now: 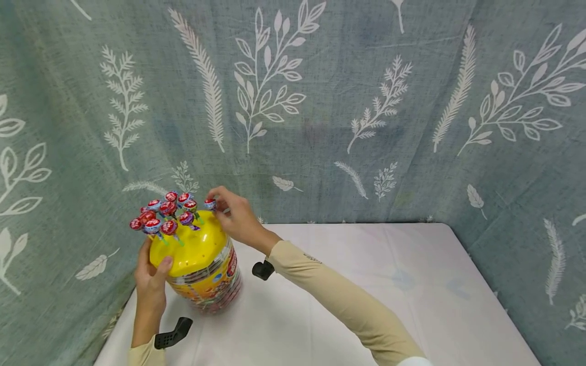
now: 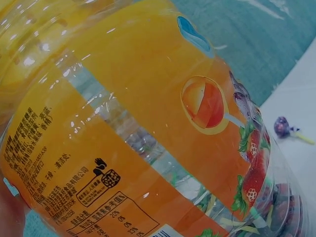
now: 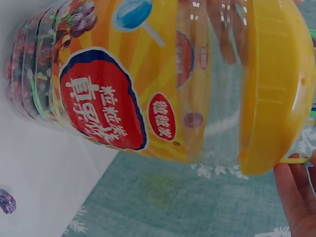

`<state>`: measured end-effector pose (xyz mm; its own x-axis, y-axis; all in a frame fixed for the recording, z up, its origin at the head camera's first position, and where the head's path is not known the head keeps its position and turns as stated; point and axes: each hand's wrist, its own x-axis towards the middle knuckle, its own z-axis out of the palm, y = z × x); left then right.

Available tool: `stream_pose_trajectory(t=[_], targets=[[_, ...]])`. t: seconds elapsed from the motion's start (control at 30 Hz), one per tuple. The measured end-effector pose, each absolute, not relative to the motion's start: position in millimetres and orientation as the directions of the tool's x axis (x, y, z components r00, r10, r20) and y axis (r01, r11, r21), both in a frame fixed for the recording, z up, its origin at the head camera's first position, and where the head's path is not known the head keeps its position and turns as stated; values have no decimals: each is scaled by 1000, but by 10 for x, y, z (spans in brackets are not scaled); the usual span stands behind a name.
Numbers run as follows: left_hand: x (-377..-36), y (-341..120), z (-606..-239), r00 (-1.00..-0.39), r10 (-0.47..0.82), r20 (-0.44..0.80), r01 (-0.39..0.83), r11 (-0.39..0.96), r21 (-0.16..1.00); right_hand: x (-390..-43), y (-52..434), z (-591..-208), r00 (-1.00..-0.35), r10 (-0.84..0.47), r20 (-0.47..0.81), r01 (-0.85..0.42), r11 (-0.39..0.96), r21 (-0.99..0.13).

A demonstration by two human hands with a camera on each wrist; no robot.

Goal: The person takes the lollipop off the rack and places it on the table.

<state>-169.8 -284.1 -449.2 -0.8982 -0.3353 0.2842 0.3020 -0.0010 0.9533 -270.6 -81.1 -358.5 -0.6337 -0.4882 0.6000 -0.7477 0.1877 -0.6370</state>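
A large clear candy jar (image 1: 224,282) stands on the table, with a yellow-orange label and a yellow lid (image 1: 203,249) that has small holes. Several wrapped lollipops (image 1: 168,227) stick up from the lid's far left part. My left hand (image 1: 152,284) grips the jar's left side near the lid, its thumb up at the lid's edge. At the lid's far right edge, my right hand (image 1: 238,218) pinches a blue-and-red lollipop (image 1: 210,204). Its yellow stick (image 3: 295,160) meets the lid's rim in the right wrist view. More lollipops (image 2: 284,205) show through the jar's lower wall.
One loose purple-wrapped lollipop (image 2: 282,127) lies on the white table (image 1: 343,284) beyond the jar; the head view hides it. A grey-green curtain (image 1: 320,127) with white leaf prints hangs behind and at both sides.
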Motion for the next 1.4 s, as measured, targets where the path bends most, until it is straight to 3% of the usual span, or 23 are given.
stream_pose_trajectory(t=[0.4, 0.6, 0.77, 1.03, 1.4], targets=[[-1724, -2811, -4508, -889, -324, 322, 350, -30, 936, -2691, -745, -3457, -658, -438, 613, -720, 126, -682], [-1732, -2820, -4512, -889, -335, 311, 334, -11, 943, -2519, -620, -3231, -645, -398, 653, -719, 28, -694], [-1757, -2820, -4494, -887, -332, 321, 344, -13, 939, -2432, -487, -3097, -668, -393, 631, -697, 33, -717], [-1748, -2813, -4508, -886, -336, 321, 345, -15, 938, -2687, -436, -3438, -705, -384, 596, -662, 57, -747], [-1721, -2818, -4522, -887, -357, 292, 317, -10, 948, -2653, -237, -3543, -745, -399, 534, -621, 124, -774]])
